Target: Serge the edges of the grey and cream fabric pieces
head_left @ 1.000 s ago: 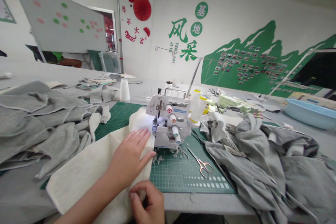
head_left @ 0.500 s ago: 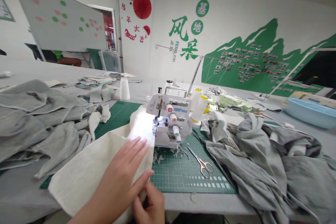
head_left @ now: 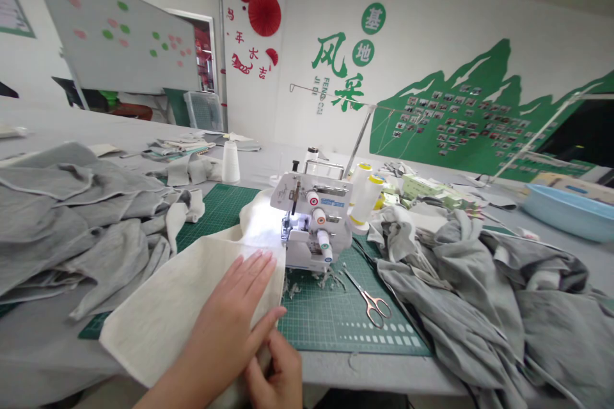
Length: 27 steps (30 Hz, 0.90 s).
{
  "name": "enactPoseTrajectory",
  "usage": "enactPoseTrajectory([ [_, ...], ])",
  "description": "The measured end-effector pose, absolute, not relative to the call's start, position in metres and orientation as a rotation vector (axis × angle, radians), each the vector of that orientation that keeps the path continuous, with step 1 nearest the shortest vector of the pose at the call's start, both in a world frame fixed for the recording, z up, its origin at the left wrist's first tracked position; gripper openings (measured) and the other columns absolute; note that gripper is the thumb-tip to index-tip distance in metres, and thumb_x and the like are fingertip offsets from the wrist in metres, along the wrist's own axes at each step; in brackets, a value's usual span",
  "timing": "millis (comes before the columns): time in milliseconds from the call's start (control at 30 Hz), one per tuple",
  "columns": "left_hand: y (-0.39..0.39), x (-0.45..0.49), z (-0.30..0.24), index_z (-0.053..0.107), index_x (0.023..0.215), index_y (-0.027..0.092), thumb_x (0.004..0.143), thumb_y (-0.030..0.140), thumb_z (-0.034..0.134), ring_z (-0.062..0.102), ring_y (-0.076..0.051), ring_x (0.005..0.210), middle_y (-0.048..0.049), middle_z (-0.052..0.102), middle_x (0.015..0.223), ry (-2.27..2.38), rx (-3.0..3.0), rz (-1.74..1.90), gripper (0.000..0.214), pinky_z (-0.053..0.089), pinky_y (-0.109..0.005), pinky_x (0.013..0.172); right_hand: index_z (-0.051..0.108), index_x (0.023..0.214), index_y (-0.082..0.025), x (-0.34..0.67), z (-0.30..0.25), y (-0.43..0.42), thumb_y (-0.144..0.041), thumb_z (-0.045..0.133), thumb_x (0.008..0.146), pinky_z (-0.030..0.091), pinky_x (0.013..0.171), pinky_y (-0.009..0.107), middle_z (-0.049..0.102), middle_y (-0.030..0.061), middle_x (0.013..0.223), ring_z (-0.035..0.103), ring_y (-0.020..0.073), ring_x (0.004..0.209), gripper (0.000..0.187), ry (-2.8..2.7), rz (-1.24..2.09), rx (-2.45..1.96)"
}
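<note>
1 head-worn camera is looking forward and down from close above the left hand [head_left: 237, 297] and right hand [head_left: 278, 377], facing the overlock machine [head_left: 311, 217] and far wall [head_left: 432, 13].

On the white wall [head_left: 432, 6], green characters 风采 [head_left: 336, 70] and 基地 [head_left: 368, 35] sit beside vertical Latin lettering FENG CAI [head_left: 322, 94] and JI DI [head_left: 315, 86]; red characters 马年大吉 [head_left: 247, 45] stand further left (the overlock machine's [head_left: 311, 236] blue label [head_left: 330, 202] is too small to read).

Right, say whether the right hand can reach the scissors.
Probably yes: the right hand is near, and the scissors lie on the bare green cutting mat with nothing between them, though it holds the cream fabric.
</note>
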<state>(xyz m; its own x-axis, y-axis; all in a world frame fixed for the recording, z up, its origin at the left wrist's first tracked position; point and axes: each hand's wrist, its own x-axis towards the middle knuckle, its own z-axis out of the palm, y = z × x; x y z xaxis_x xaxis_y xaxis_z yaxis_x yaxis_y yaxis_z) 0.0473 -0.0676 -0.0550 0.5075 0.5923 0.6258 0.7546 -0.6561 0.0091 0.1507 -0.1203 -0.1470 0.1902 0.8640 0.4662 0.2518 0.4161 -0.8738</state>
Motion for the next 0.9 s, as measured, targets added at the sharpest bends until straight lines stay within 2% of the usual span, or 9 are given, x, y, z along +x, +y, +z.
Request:
enactPoseTrajectory([
  [300,-0.057,0.047,-0.054,0.048,0.143,0.011,0.095,0.041,0.054,0.051,-0.031,0.133,-0.0149,0.055,0.144,-1.160,-2.501,-0.880,0.056,0.042,-0.052,0.111,0.066,0.073,-0.021,0.150,-0.154,-0.122,-0.018,0.060,0.077,0.044,0.058,0.023,0.070,-0.0015,0.065,0.061,0.0160,0.059,0.008,-1.285,0.650,-1.072],
  [700,-0.044,0.049,-0.047,0.053,0.139,0.012,0.094,0.042,0.056,0.053,-0.032,0.131,-0.0154,0.056,0.143,-1.194,-2.524,-0.883,0.054,0.043,-0.053,0.110,0.070,0.073,-0.023,0.155,-0.143,-0.125,-0.013,0.061,0.073,0.052,0.063,0.023,0.073,-0.0011,0.067,0.068,0.0177,0.063,0.013,-1.332,0.676,-1.144],
  [800,-0.037,0.049,-0.043,0.053,0.139,0.012,0.095,0.043,0.055,0.053,-0.032,0.131,-0.0151,0.057,0.143,-1.198,-2.545,-0.860,0.053,0.043,-0.053,0.110,0.070,0.072,-0.023,0.153,-0.148,-0.125,-0.019,0.063,0.077,0.052,0.057,0.023,0.069,-0.0010,0.062,0.067,0.0178,0.058,0.009,-1.322,0.701,-1.174],
  [900,-0.028,0.049,-0.040,0.052,0.140,0.012,0.096,0.043,0.053,0.053,-0.031,0.131,-0.0154,0.056,0.143,-1.196,-2.566,-0.819,0.053,0.043,-0.054,0.110,0.071,0.072,-0.022,0.150,-0.153,-0.125,-0.024,0.063,0.081,0.045,0.043,0.019,0.065,-0.0011,0.058,0.062,0.0152,0.049,0.012,-1.313,0.726,-1.165],
])
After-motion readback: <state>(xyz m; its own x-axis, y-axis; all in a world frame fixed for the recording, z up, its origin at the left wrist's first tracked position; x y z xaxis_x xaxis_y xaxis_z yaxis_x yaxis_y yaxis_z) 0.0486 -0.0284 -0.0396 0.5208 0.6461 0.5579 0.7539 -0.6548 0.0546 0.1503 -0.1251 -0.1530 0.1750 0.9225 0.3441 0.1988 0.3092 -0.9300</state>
